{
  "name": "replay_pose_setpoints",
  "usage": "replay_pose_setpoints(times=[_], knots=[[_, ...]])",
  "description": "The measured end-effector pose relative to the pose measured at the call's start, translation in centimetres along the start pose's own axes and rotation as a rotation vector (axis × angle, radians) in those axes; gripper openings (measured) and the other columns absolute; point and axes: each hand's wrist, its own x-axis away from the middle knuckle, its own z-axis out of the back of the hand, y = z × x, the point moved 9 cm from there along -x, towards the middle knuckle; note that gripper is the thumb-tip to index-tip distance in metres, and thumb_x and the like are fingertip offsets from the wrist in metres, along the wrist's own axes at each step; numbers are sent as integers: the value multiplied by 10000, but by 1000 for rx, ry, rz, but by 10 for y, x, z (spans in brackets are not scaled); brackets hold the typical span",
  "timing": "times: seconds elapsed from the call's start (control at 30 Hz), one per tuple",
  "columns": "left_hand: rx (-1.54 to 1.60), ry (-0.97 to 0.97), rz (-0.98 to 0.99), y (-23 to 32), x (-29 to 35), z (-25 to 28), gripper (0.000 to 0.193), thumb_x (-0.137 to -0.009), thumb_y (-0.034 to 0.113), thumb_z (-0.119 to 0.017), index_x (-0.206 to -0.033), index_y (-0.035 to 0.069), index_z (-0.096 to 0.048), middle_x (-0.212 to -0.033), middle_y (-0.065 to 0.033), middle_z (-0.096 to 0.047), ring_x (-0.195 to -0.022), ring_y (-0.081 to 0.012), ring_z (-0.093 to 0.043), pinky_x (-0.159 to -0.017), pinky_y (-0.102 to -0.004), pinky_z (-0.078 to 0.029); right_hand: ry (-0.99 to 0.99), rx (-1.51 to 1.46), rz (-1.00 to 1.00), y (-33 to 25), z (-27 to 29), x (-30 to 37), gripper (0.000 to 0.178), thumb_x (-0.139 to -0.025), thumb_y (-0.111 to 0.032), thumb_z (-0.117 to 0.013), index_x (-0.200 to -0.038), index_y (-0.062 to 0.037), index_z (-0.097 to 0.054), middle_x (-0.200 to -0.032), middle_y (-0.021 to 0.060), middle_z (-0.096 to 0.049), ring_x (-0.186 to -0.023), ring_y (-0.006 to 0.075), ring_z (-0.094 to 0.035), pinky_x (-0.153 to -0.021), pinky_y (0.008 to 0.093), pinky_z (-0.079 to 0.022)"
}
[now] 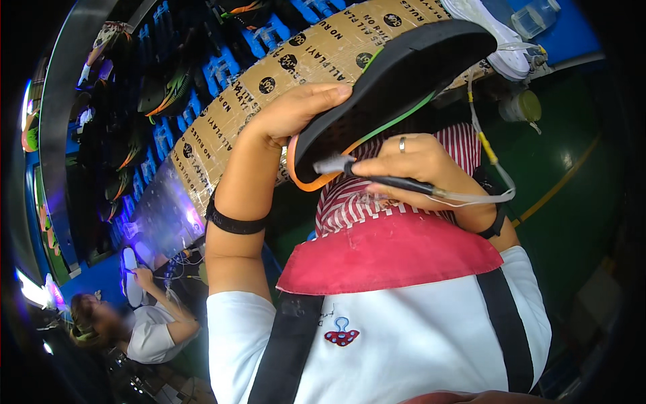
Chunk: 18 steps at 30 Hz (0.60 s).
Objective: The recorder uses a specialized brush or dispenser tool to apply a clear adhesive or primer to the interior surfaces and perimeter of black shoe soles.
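Left hand (293, 111), near the brown cardboard-covered counter's (245, 104) edge, grips a curved black sole (398, 87), orange-and-green-rimmed. Right hand (414, 161) clasps a black-handled brush (398, 182).

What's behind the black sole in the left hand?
Brown cardboard shows past the upper edge of the black sole, and a white shoe piece near its far tip. Whatever the sole directly covers cannot be seen.
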Motion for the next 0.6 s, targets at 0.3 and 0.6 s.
replay_pose_setpoints(times=[0.3, 0.6], knots=[[-175, -75, 103, -6, -4, -3, 411, -919, 339, -529, -1112, -19, -594, -961, -87, -656, -802, -113, -619, -724, -235, -502, -136, -27, 82, -5, -9, 1, 198, -732, -106, -703, -924, -81, -664, -641, 79, -538, -577, 255, -526, -523, 339, -419], [412, 198, -95, -24, -3, 43, 434, -947, 340, -459, -1185, -15, -532, -1034, -120, -643, -896, -181, -643, -799, -316, -526, -41, -153, -43, 7, 15, 3, 224, -709, -89, -734, -914, -21, -677, -652, 100, -597, -550, 214, -558, -518, 297, -436]])
